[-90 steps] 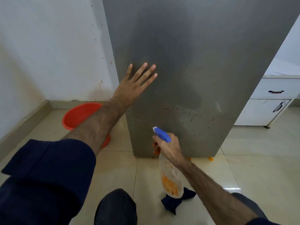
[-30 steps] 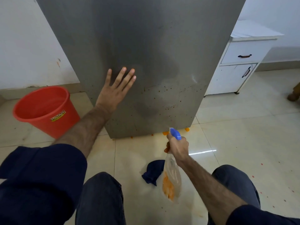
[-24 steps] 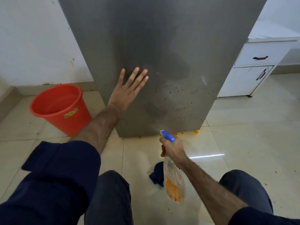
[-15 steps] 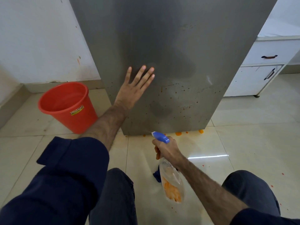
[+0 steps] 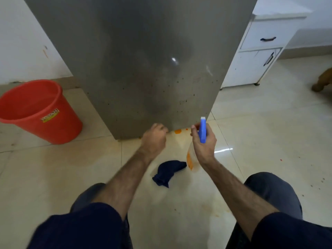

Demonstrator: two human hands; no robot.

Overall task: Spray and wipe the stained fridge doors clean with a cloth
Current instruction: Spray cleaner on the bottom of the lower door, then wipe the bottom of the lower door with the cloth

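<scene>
A red bucket (image 5: 38, 112) stands on the floor at far left. The grey fridge door (image 5: 143, 69), speckled with dark spots low down, rises ahead. The left hand (image 5: 154, 136) is clenched near the door's bottom edge; whether it holds anything I cannot tell. The dark blue cloth (image 5: 168, 171) lies crumpled on the floor between the forearms, below both hands, its long axis running diagonally, about equally near each. The right hand (image 5: 204, 142) grips the spray bottle (image 5: 202, 131), nozzle toward the door.

place: home kitchen | cues: steel fridge door (image 5: 143, 60), white cabinet (image 5: 258, 51), tiled floor (image 5: 269, 132)
</scene>
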